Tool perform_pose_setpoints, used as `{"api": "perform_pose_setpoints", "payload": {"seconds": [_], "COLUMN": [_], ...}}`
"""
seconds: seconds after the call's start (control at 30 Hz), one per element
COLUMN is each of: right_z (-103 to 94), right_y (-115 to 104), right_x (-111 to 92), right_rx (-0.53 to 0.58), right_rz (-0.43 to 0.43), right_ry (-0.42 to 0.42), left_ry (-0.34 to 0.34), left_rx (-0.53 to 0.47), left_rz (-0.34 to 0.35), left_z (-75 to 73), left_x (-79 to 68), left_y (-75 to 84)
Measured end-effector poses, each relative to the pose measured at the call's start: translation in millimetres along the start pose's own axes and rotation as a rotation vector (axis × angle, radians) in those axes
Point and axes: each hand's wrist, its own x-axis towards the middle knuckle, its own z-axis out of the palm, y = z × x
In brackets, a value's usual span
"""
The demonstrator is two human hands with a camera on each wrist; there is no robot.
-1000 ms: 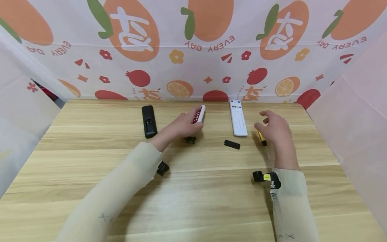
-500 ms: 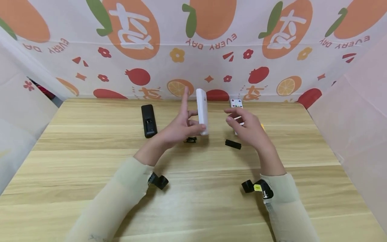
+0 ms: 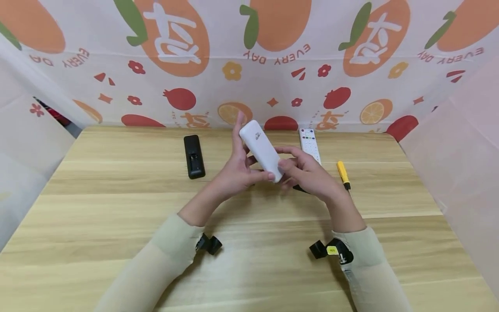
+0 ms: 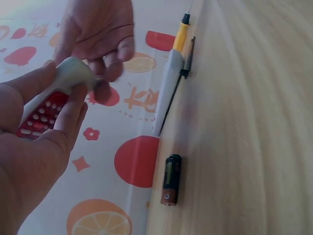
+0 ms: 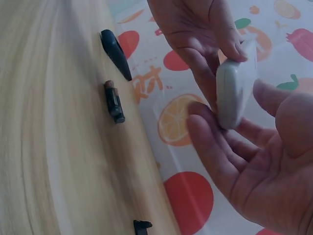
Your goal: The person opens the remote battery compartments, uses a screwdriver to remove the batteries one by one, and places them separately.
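In the head view my left hand (image 3: 238, 173) grips a white remote control (image 3: 260, 149) above the table, thumb across its lower end. The remote's plain back with small dark print faces up. From the left wrist view, its underside shows a red keypad (image 4: 45, 115) with pale buttons. My right hand (image 3: 309, 173) reaches in from the right, its thumb and fingers loosely spread at the remote's lower end. In the right wrist view a gap shows between that thumb (image 5: 268, 97) and the remote. Below lie dark batteries (image 5: 113, 102), mostly hidden in the head view.
A black remote (image 3: 194, 157) with an open battery bay lies at left. Behind my right hand are a second white remote (image 3: 309, 145) and a black battery cover (image 3: 301, 189), partly hidden. A yellow-handled screwdriver (image 3: 343, 173) lies at right. A printed curtain (image 3: 249, 86) borders the table's back edge.
My left hand has lifted the white remote and turned it back side up, now tilted rightward. My right hand has moved left from beside the screwdriver to the remote's lower end.
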Motion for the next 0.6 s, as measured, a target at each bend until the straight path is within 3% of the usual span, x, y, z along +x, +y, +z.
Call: {"api": "perform_pose_setpoints", "payload": {"seconds": [0.13, 0.3, 0.4, 0.47, 0.6], "right_z": [-1.4, -8.1, -11.4, -11.6, -6.5], "right_y": [1, 1, 0, 0, 0], "right_x": [1, 0, -1, -2, -2], "right_rx": [-0.045, -0.106, -0.110, -0.113, -0.136], "right_rz": [-0.031, -0.070, -0.075, -0.070, -0.084], "right_ry": [0.101, 0.263, 0.311, 0.301, 0.245], "left_ry": [0.005, 0.021, 0.043, 0.039, -0.016], "left_rx": [0.117, 0.388, 0.576, 0.741, 1.100], "left_rz": [0.014, 0.025, 0.039, 0.085, 0.290], "left_z": [-5.5, -21.3, -28.1, -29.7, -24.7], "left_x": [0.2, 3.0, 3.9, 2.7, -2.2], "left_y": [-0.6, 3.3, 6.9, 9.4, 14.0]}}
